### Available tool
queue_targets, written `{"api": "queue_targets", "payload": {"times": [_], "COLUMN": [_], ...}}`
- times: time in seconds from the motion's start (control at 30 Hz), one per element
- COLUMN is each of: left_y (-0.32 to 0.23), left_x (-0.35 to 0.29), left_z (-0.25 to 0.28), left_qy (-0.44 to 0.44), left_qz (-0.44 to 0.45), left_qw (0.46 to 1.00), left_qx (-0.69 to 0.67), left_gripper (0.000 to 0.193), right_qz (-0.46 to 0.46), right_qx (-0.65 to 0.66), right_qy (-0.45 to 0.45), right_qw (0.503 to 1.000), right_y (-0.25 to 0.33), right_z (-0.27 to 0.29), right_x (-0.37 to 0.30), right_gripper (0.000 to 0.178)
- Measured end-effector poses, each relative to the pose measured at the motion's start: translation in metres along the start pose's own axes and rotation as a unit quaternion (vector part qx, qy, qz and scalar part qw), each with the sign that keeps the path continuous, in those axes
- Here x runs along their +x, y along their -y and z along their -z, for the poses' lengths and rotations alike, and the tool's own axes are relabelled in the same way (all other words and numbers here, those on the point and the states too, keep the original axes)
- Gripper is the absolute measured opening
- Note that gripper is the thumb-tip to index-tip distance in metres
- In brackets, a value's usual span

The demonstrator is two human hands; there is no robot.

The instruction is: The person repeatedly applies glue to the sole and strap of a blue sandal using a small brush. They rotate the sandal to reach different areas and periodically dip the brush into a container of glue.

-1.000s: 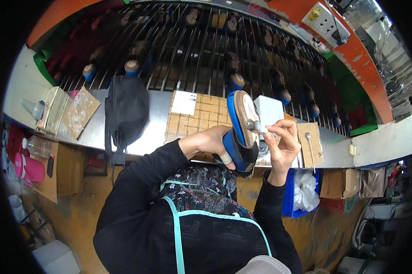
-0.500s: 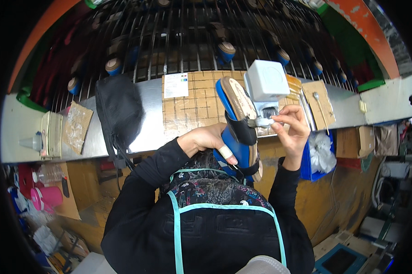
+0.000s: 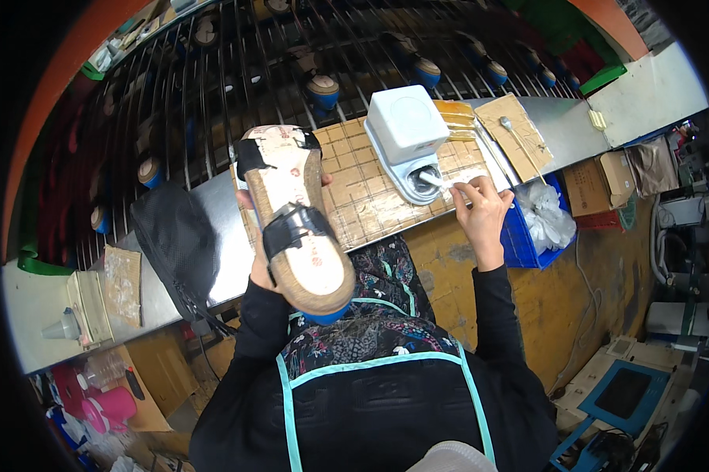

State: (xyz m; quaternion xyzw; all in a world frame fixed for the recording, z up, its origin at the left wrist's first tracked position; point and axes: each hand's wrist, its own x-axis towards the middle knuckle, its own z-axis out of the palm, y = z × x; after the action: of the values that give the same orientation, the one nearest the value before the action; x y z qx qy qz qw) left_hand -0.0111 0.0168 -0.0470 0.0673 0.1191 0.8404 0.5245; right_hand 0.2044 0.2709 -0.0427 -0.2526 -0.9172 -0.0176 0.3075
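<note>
While earlier at shoe (image 3: 295, 224), brush (image 3: 437, 181) now in pot (image 3: 417, 169).

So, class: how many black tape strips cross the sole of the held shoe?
2: one near the top end, one across the middle of the shoe; others may be hidden.

A long grey metal workbench (image 3: 220, 228) is seen curving across the middle of the frame, backed by a dark wire-rod conveyor rack (image 3: 213, 86) along the top. Worn yellow-brown flooring (image 3: 559, 315) is shown at lower right, where brown cardboard boxes (image 3: 598, 185) and a blue plastic crate (image 3: 527, 248) are stacked.
</note>
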Motion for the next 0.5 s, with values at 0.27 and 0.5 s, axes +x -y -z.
{"api": "queue_targets", "payload": {"times": [0.27,0.5], "left_y": [-0.01,0.014], "left_x": [-0.001,-0.006], "left_z": [0.012,0.004], "left_qy": [-0.005,-0.203], "left_qz": [0.0,-0.07], "left_qw": [0.997,0.943], "left_qx": [0.081,0.255], "left_gripper": [0.102,0.093], "right_qz": [-0.261,-0.354], "right_qx": [0.349,0.557], "right_qy": [0.174,0.242], "right_qw": [0.883,0.712], "right_y": [-0.027,-0.012], "right_z": [-0.01,-0.009], "right_x": [-0.005,0.004], "right_gripper": [0.022,0.012]}}
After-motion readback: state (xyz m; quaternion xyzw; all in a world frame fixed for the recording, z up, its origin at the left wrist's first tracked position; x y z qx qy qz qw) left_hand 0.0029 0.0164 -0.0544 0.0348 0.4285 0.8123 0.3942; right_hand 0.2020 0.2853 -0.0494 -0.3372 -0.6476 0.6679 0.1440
